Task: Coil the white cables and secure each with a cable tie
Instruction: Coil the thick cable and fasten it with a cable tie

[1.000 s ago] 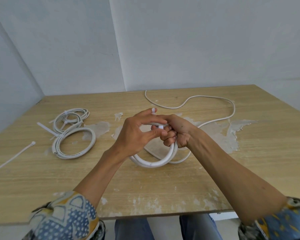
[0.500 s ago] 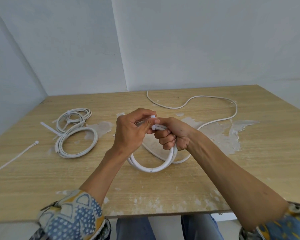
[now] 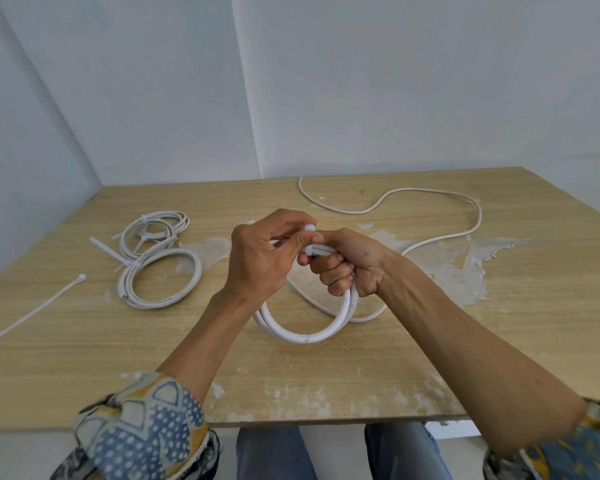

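A thick white cable coil (image 3: 305, 332) hangs just above the wooden table (image 3: 326, 375), gripped at its top in my right hand (image 3: 350, 261), fingers curled round the strands. A white cable tie (image 3: 309, 239) wraps the strands there, and my left hand (image 3: 260, 258) pinches its end between thumb and fingers. Most of the tie is hidden by my hands. A thinner loose white cable (image 3: 430, 237) snakes over the far right of the table and passes behind the coil.
Two tied cable coils (image 3: 160, 271) lie at the left with tie tails sticking out. A spare cable tie (image 3: 32, 310) lies near the left edge. Patches of peeled veneer mark the table's middle and right. Walls close the far side.
Both hands with the coil rose slightly and came closer together. My left fingers closed from a spread reach into a pinch on the tie's end.
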